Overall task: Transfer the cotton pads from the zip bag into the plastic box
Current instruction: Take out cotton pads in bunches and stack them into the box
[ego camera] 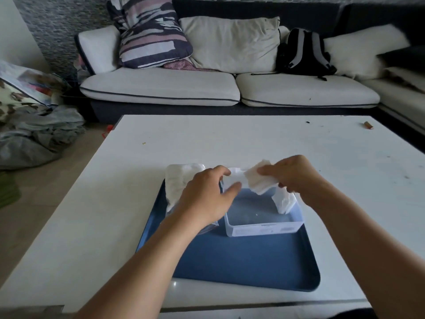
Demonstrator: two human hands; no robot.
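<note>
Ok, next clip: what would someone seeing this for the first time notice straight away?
Two bare hands meet above a clear plastic box on a blue tray at the near side of a white table. The right hand pinches a bunch of white cotton pads over the box, while the left hand hovers by the box's left rim, in front of the zip bag, which still holds pads. Behind, a sofa carries cushions and a black backpack.

White table point(230, 139) w/ blue tray point(241, 261) near front edge; small brown bit point(368, 125) far right corner.
</note>
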